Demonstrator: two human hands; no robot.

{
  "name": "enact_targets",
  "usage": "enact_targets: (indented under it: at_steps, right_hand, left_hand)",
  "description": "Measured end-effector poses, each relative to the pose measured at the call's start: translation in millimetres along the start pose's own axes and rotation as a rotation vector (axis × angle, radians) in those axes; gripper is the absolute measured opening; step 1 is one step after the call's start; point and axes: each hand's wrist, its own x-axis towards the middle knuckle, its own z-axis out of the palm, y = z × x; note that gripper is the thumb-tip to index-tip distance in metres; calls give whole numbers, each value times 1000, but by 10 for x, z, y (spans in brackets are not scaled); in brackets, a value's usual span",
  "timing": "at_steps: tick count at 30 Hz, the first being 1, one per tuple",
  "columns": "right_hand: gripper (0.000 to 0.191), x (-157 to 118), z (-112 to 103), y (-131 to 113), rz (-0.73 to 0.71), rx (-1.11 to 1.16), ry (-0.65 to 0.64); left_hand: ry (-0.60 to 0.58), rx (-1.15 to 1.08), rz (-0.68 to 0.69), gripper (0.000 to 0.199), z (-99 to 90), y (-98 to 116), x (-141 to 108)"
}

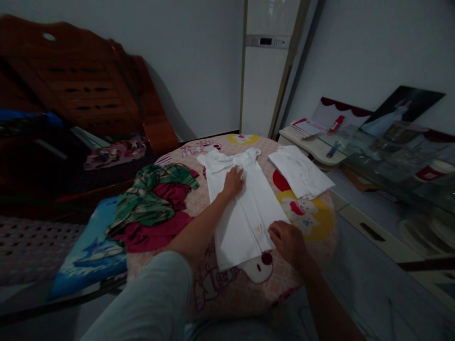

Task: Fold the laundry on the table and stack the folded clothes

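Note:
A white shirt (254, 203) lies lengthwise on a round table, its sides turned in and its collar end away from me. My left hand (233, 183) rests on it near the collar, its fingers bent with a bit of cloth between the fingertips and thumb. At the lower right edge of the shirt, my right hand (287, 240) is closed, knuckles up, with its fingertips against the fabric. A folded white garment (301, 173) lies to the right. On the left is a crumpled heap with a green plaid cloth (149, 194) and a dark red cloth (158, 233).
A patterned tablecloth (245, 303) covers the table. Beyond the left side stand a wooden bench (88, 90) and a blue cushion (94, 255). To the right is a low cabinet with a glass top (377, 170) bearing several items. A tall white air conditioner (265, 85) stands behind.

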Motion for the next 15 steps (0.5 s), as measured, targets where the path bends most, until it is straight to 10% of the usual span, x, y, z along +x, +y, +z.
enact_targets:
  at_steps: [3,10,15]
  right_hand:
    - [28,-138,0,235,-144,51,77]
    - [52,-325,137,426,-320,-139,34]
    - [43,-242,178,391,-356,-247,58]
  left_hand:
    - [60,-113,88,39,-169,3,-494]
    - [-258,-186,388,39,-675,438,-2016]
    - [-262,-37,459,47,-611,610,-2419]
